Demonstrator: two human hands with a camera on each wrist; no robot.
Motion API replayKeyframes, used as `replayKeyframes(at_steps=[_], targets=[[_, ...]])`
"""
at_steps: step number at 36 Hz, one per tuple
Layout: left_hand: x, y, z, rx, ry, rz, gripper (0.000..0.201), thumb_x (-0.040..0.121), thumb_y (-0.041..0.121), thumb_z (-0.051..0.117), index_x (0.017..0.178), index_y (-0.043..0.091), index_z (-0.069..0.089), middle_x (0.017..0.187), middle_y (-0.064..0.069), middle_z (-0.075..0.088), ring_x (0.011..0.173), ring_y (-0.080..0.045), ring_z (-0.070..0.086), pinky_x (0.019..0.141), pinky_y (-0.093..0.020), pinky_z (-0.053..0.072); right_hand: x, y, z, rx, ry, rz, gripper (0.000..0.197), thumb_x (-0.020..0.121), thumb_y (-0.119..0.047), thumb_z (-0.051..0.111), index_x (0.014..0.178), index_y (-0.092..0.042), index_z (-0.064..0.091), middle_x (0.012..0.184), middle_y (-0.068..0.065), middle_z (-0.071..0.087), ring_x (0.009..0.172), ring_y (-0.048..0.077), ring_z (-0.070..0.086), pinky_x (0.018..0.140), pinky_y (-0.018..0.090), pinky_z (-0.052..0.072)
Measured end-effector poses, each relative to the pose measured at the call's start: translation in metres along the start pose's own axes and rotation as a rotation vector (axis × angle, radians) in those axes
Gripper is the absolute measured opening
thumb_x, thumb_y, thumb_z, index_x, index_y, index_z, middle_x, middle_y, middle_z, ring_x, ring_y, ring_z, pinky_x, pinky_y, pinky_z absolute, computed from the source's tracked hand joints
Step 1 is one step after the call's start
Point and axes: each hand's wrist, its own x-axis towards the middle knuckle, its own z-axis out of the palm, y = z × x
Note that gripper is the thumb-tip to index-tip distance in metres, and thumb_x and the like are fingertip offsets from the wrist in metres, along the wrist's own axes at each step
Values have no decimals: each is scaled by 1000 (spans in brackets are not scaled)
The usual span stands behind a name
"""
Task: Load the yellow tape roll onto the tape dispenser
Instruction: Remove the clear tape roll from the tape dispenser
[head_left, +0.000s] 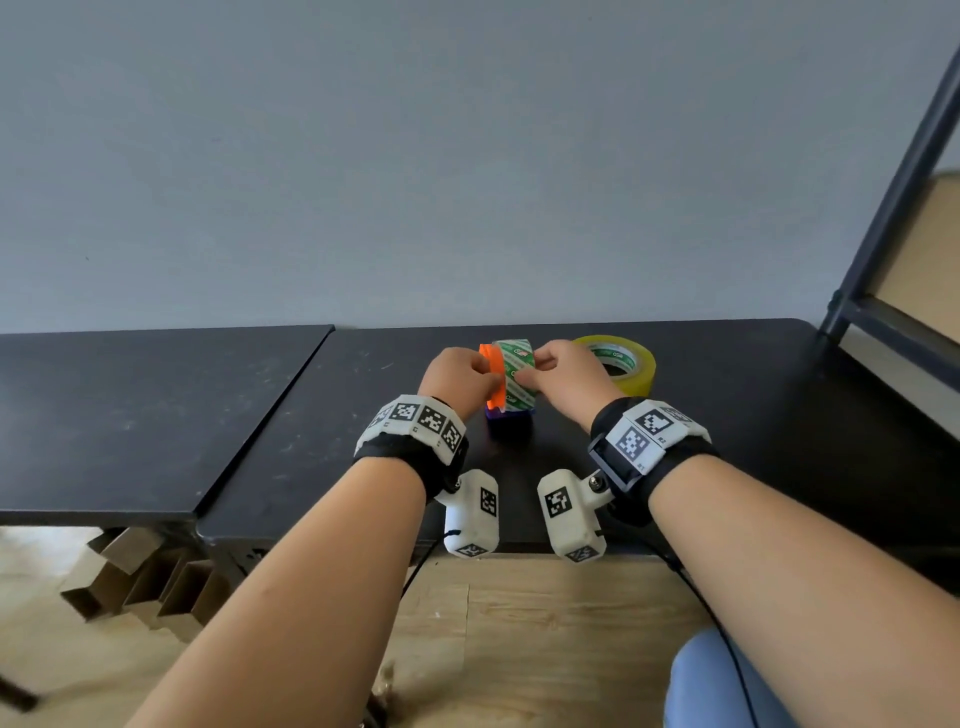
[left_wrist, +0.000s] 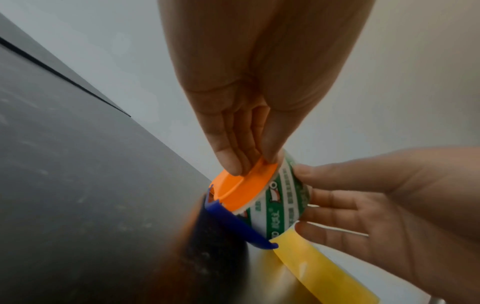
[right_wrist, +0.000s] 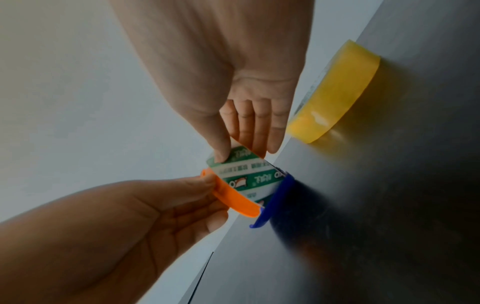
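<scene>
- Over the dark tabletop (head_left: 727, 395), from the head view: your left hand (head_left: 457, 376) pinches the orange plastic side disc (head_left: 493, 371) of the tape dispenser (head_left: 506, 395), and your right hand (head_left: 563, 374) grips the green-and-white printed cardboard core (head_left: 517, 374) sitting on it. The yellow tape roll (head_left: 631, 366) lies flat on the table just behind your right hand, not yet loaded. Careful: that roll is very near your knuckles, so a hard tug on the core could knock it away.
- From the left wrist view: your left fingertips (left_wrist: 230, 164) and thumb clamp the disc's rim, while your right fingers (left_wrist: 324, 176) curl round the core. The blue plastic dispenser base (left_wrist: 239, 224) is held by neither hand, as far as I can see. If the core sticks, I'd expect the whole dispenser to lift or tip rather than come apart, and the disc could pop off suddenly.
- From the right wrist view: your right thumb (right_wrist: 221, 148) presses the core's printed face, fingers behind it; your left hand (right_wrist: 161, 205) holds the orange disc. Pulling askew may jam the core on its hub.
- Writing: the core carries green stripes, a red-and-white logo and what look like Chinese characters, mirrored and too blurred to read. The roll's inner lining shows similar green print, also illegible.
</scene>
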Motion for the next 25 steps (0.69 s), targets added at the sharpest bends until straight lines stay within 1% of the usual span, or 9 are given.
replayKeyframes(at_steps=[5, 9, 11, 12, 15, 18, 21, 23, 25], targets=[[4, 1, 2, 86, 30, -3, 21, 91, 13, 50, 96, -2, 65, 92, -16, 70, 85, -31, 65, 76, -38, 51, 1, -6, 5, -18, 9, -10, 10, 92, -20, 66, 93, -13, 60, 103, 13, 72, 95, 28, 69, 89, 46, 54], [10, -4, -1, 127, 109, -28, 13, 93, 12, 46, 94, 4, 56, 92, -15, 61, 86, -30, 57, 70, -31, 37, 4, -7, 6, -43, 36, 10, 15, 93, -20, 64, 81, -19, 55, 104, 13, 72, 94, 29, 69, 88, 45, 53], [14, -7, -6, 141, 150, -44, 21, 94, 13, 46, 104, -1, 58, 104, -19, 65, 99, -35, 59, 74, -33, 38, 6, -5, 3, -34, 52, 36, 8, 94, -18, 63, 94, -13, 57, 106, 11, 69, 94, 25, 65, 82, 37, 50], [15, -8, -10, 155, 166, -45, 24, 95, 13, 46, 109, -3, 58, 110, -21, 65, 104, -37, 59, 77, -34, 39, 7, -4, 2, -38, 63, 54, 15, 94, -18, 63, 103, -8, 58, 109, 12, 68, 96, 25, 64, 81, 35, 47], [17, -10, -20, 245, 188, -40, 31, 98, 14, 44, 123, 0, 54, 119, -22, 63, 112, -38, 57, 85, -38, 42, 10, 1, -1, -45, 71, 77, 26, 93, -16, 63, 114, -4, 58, 115, 14, 68, 105, 29, 65, 88, 38, 50], [17, -11, -26, 356, 201, -13, 22, 95, 12, 44, 112, 5, 55, 113, -20, 63, 103, -39, 58, 74, -34, 36, 10, 0, -1, -34, 78, 70, 26, 92, -15, 64, 115, -5, 58, 117, 13, 68, 106, 29, 65, 90, 38, 50], [23, 0, -29, 416, 168, -69, 14, 88, 12, 45, 101, 13, 52, 112, -14, 61, 91, -35, 56, 75, -33, 39, 12, -3, 2, -25, 77, 35, 26, 91, -14, 65, 115, -6, 59, 117, 12, 67, 107, 28, 64, 91, 37, 50], [25, 6, -27, 518, 118, -87, 23, 86, 10, 46, 108, 13, 52, 115, -14, 61, 101, -36, 59, 77, -35, 44, 12, -5, 5, -41, 74, 17, 29, 91, -13, 65, 118, -6, 58, 120, 12, 66, 110, 28, 63, 95, 40, 49], [27, 7, -22, 611, 84, -92, 33, 88, 8, 43, 120, 8, 50, 119, -18, 61, 108, -37, 59, 73, -35, 39, 13, -5, 7, -66, 73, 6, 33, 91, -12, 65, 122, -8, 58, 122, 10, 65, 112, 27, 62, 97, 40, 49]])
